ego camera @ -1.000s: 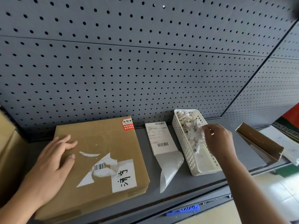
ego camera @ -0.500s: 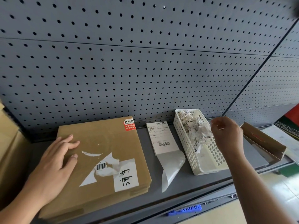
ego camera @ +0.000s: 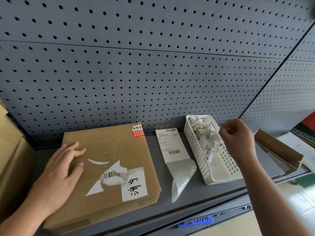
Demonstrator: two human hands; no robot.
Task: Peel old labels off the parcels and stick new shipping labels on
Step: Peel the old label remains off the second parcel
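A brown cardboard parcel (ego camera: 109, 167) lies flat at the left of a grey metal shelf (ego camera: 196, 191), its old label (ego camera: 115, 178) torn to white shreds beside a handwritten patch, with a red sticker (ego camera: 137, 132) at the far corner. The left hand (ego camera: 59, 171) presses flat on the lid, fingers straight. Just right of the parcel lies a new shipping label (ego camera: 172, 145), its backing sheet (ego camera: 182, 178) curling off the near end. Beyond it stands a white lattice basket (ego camera: 194, 150) of paper scraps (ego camera: 206, 135). The right hand (ego camera: 237, 135) hovers over it with fingers curled (whether they pinch a scrap cannot be told). An open carton (ego camera: 279, 149) sits farther right, grey pegboard (ego camera: 153, 74) rises behind, and more cartons (ego camera: 10, 150) stand at far left.
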